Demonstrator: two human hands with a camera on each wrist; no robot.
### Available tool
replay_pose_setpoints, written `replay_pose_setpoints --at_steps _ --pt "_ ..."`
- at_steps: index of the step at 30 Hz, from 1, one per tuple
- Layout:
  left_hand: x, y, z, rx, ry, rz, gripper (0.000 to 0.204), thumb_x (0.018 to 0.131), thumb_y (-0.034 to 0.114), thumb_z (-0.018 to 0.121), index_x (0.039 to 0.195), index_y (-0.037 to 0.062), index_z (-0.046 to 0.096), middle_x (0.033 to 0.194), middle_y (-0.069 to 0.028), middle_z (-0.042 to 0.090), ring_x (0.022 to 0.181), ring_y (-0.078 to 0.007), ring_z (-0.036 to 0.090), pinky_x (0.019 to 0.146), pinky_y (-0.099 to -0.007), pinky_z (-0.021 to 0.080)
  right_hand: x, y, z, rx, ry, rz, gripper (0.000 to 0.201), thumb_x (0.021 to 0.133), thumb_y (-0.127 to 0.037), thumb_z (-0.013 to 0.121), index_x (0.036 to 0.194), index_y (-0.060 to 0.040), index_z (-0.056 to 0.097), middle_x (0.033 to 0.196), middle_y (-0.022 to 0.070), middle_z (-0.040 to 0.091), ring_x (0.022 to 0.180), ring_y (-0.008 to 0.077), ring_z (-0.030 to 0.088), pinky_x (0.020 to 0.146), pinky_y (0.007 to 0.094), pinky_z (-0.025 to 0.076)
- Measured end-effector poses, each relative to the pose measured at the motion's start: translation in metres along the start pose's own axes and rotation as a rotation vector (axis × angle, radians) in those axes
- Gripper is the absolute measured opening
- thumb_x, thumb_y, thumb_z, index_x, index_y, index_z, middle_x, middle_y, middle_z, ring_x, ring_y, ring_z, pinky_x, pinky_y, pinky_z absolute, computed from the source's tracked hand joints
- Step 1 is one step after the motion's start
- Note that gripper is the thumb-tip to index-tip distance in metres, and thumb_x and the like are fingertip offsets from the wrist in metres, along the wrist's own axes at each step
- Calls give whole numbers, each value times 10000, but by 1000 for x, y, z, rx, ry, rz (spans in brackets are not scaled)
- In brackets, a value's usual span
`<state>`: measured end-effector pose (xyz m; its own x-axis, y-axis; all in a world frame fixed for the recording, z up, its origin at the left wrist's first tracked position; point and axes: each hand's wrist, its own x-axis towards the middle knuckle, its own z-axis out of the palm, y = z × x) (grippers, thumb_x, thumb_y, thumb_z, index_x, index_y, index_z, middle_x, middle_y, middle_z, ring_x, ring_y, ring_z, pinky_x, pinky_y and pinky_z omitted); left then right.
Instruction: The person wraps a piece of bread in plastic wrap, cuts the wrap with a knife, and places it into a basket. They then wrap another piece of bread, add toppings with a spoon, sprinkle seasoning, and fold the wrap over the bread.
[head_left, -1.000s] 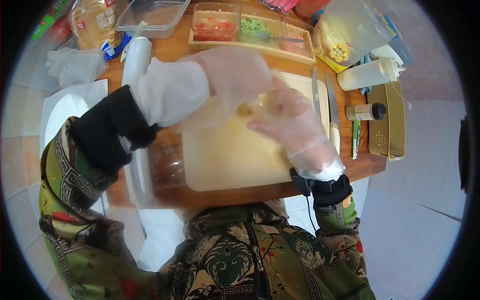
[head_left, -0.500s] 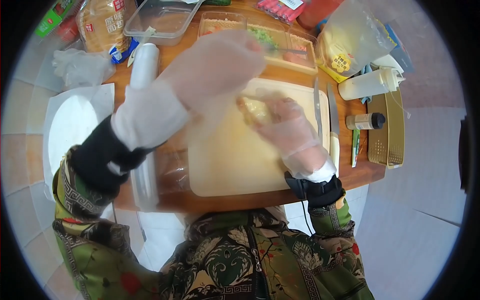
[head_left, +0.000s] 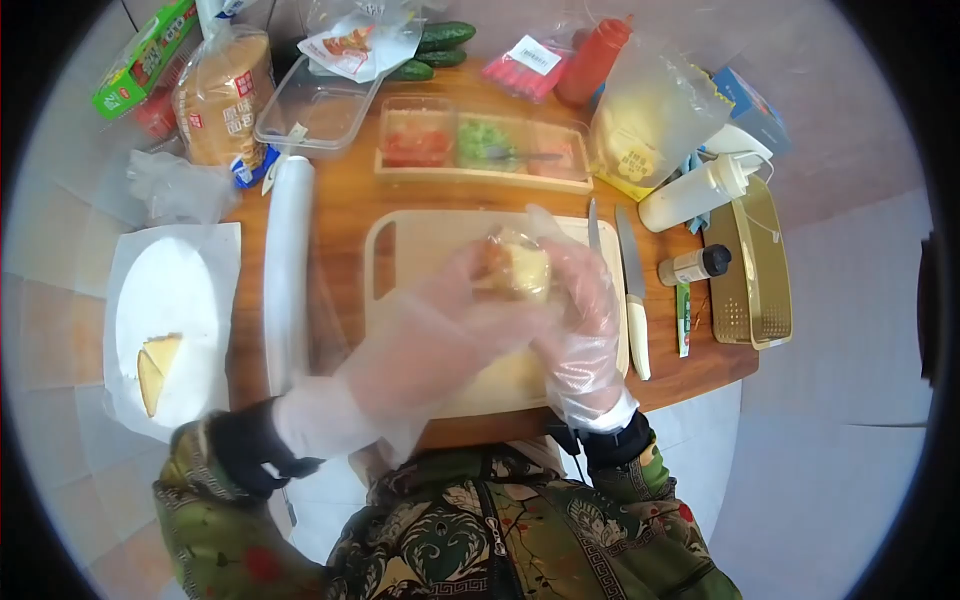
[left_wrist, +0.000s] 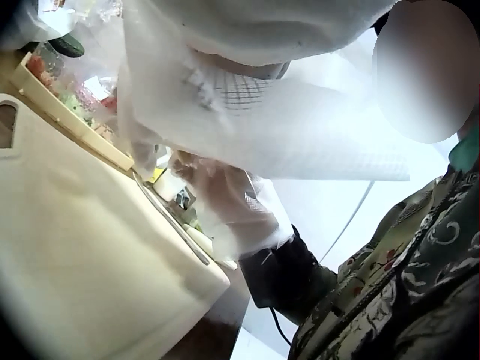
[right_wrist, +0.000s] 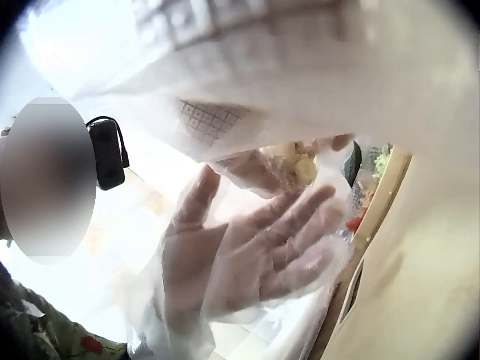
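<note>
A small sandwich piece [head_left: 528, 268], pale yellow with a browned side, shines in clear film above the cutting board [head_left: 480, 395]. My gloved right hand [head_left: 583, 300] holds it from the right, fingers bent round its side. Blurred in the head view, my gloved left hand [head_left: 430, 330] comes up to the piece from the left. In the right wrist view the left hand [right_wrist: 255, 251] shows its palm, fingers spread and straight, just below the sandwich piece [right_wrist: 296, 165]. Glove plastic covers much of both wrist views.
A roll of cling film [head_left: 287, 265] lies left of the board, beside a white plate [head_left: 165, 290] with cut bread triangles [head_left: 158, 370]. Two knives [head_left: 632, 290] lie to the right. Behind stand a topping tray [head_left: 480, 178], bagged bread [head_left: 225, 100], and a white squeeze bottle [head_left: 695, 195].
My left hand swung up and away from the sandwich piece, then came back down beside it. My right hand kept hold of it. The head view tilted, bringing the plate's bread triangles into sight.
</note>
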<state>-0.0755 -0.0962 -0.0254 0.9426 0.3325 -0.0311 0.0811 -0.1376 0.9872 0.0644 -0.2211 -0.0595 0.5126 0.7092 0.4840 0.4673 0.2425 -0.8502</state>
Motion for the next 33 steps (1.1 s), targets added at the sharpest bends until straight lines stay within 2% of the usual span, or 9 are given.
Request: replay_pose_setpoints --at_steps 1,4,7,9,11,13,15,19,33 --pt "2 10 9 -284 77 -163 496 954 148 668 1391 -9 496 1247 -57 622 1141 -132 582 1011 -279 438 -3 -1 0 5 3 -12 635 728 8 810 1323 -24 592 1320 159 551 1248 303 544 1053 394 456" --pt "8 12 33 -537 210 -20 474 957 119 650 1393 3 503 1206 -45 643 1116 -97 577 987 -262 444 -6 -1 -4 -146 14 -12 703 719 -14 840 1366 -33 566 1316 160 553 1234 306 549 1042 387 461" --pt "6 13 36 -436 253 -67 457 959 105 639 1385 -1 513 1164 -18 655 1040 -69 583 913 -244 469 -6 -14 -10 -282 11 -136 746 706 -34 860 1386 -39 554 1314 157 561 1212 290 555 984 371 493" --pt "8 15 38 -443 298 -25 461 940 113 655 1366 -9 530 1075 -32 675 944 -66 598 839 -242 487 -9 -33 -20 -177 -27 118 761 699 -40 864 1391 -40 549 1329 142 562 1162 266 573 919 359 521" --pt "9 17 35 -455 339 20 465 922 122 672 1347 -17 546 986 -46 694 849 -64 613 766 -241 504 -8 -30 -34 -88 31 129 726 693 -46 870 1358 -38 578 1304 135 582 1136 263 581 893 357 526" --pt "8 19 28 278 433 180 451 869 147 707 1276 -20 605 797 -103 670 630 -115 592 612 -283 501 -2 -36 -43 -8 95 141 692 687 -51 876 1324 -37 607 1279 128 602 1110 261 589 867 356 531" --pt "10 19 29 355 411 217 446 853 163 716 1250 -18 623 751 -130 646 585 -157 592 568 -308 486 6 -53 -52 -365 80 -39 626 684 -45 878 1266 -28 647 1191 129 646 1052 264 608 846 351 525" --pt "15 6 32 591 424 466 401 822 164 723 1182 -3 665 738 -167 649 564 -275 616 511 -366 459 25 -72 -59 -446 -33 -233 456 723 -19 828 1159 -61 703 1134 138 682 996 292 636 806 351 522" --pt "0 20 32 829 339 472 293 732 94 694 999 7 611 689 -160 575 574 -377 579 499 -469 444 44 -76 -69 -610 -314 -370 127 730 -100 801 846 -115 749 1034 66 708 923 299 668 736 402 534"
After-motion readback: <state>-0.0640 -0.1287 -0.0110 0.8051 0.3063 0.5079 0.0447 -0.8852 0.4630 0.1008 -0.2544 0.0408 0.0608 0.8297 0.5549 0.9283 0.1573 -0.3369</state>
